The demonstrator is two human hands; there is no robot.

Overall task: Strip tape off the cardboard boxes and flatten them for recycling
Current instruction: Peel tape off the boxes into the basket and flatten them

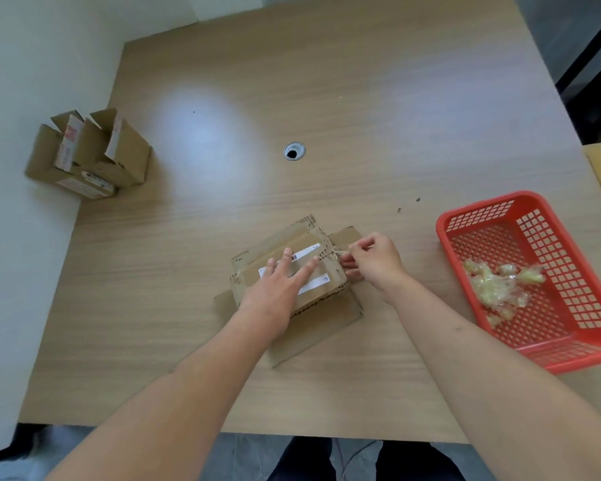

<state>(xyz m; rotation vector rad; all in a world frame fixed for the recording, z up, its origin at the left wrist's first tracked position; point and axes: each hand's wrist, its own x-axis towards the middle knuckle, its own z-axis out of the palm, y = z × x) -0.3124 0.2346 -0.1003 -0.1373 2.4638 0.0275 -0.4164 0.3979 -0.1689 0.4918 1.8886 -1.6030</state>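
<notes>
A small brown cardboard box [321, 288] with white labels lies in the middle of the wooden table, on top of a flattened piece of cardboard [313, 338]. My left hand [278, 289] presses flat on the box's top, fingers spread and straight. My right hand [373, 262] is at the box's right end and pinches a thin strip of clear tape [340, 252] that still hangs on the box's edge.
A red plastic basket [483, 213] with crumpled clear tape [500, 284] in it stands at the right. Flattened and folded boxes [91, 154] lean at the table's far left edge by the wall. A cable hole [294, 151] is in the table's middle.
</notes>
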